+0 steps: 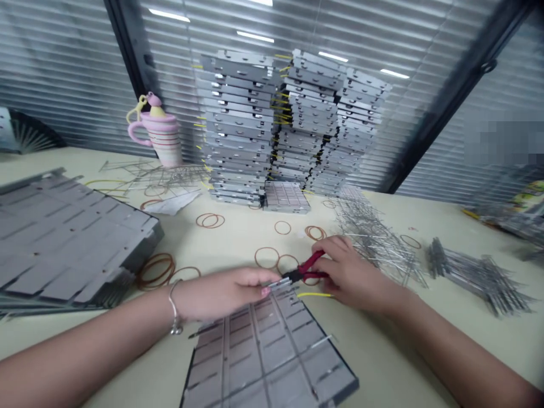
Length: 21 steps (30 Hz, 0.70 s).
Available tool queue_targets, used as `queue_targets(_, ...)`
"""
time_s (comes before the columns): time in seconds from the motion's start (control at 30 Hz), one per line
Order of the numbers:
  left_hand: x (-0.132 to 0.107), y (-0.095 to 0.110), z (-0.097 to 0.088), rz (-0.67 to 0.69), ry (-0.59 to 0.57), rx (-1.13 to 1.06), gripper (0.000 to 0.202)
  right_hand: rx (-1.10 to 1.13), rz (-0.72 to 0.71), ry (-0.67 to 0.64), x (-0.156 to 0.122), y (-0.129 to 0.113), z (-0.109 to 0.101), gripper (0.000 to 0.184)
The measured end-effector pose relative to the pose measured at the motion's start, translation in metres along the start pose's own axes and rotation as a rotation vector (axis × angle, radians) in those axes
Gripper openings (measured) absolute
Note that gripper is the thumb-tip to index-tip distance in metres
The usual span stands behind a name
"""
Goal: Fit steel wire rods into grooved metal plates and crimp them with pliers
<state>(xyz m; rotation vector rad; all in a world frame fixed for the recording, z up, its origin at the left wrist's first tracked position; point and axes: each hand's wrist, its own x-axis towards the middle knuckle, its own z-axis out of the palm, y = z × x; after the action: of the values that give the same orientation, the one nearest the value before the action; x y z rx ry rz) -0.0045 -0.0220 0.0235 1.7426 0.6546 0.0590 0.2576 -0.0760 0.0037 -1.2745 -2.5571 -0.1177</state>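
Note:
My right hand (351,277) is shut on red-handled pliers (308,268), and their black jaws point left. The jaws reach a thin metal rod (276,285) at the top edge of a grey metal grid panel (266,354). My left hand (223,293) pinches that rod's end between thumb and fingers, just left of the jaws. A yellow wire (313,294) lies under my right hand. The panel lies flat on the table, directly below both hands.
Tall stacks of grey metal panels (240,127) stand at the back, with a pink striped mug (161,136) to their left. Another grey panel (63,238) lies at the left. Rubber bands (208,221) are scattered on the table, and piles of metal rods (374,238) lie to the right.

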Motion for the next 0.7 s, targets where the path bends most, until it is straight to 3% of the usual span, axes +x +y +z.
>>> queue_targets(0.1,0.001,-0.003,0.0,0.011,0.015,0.013,0.032,-0.119,0.074,0.067,-0.001,0.0,-0.001,0.034)
queue_targets(0.23,0.002,-0.007,-0.002,0.026,0.091,0.037,0.028,-0.218,0.146,0.157,-0.01,0.01,-0.015,0.003)
queue_targets(0.37,0.004,-0.008,-0.006,0.026,0.109,-0.045,0.022,-0.144,0.066,0.092,-0.014,0.015,-0.025,0.009)
queue_targets(0.47,0.006,-0.008,-0.008,0.053,0.06,-0.081,0.021,-0.09,-0.008,0.044,-0.011,0.011,-0.017,0.01)
queue_targets(0.57,0.007,-0.009,-0.009,0.051,0.055,-0.034,0.02,-0.082,-0.035,0.131,-0.007,0.007,-0.003,0.01)
queue_targets(0.7,0.008,-0.008,-0.009,0.03,0.043,0.05,0.024,-0.188,0.004,0.177,-0.003,0.003,0.009,0.033)
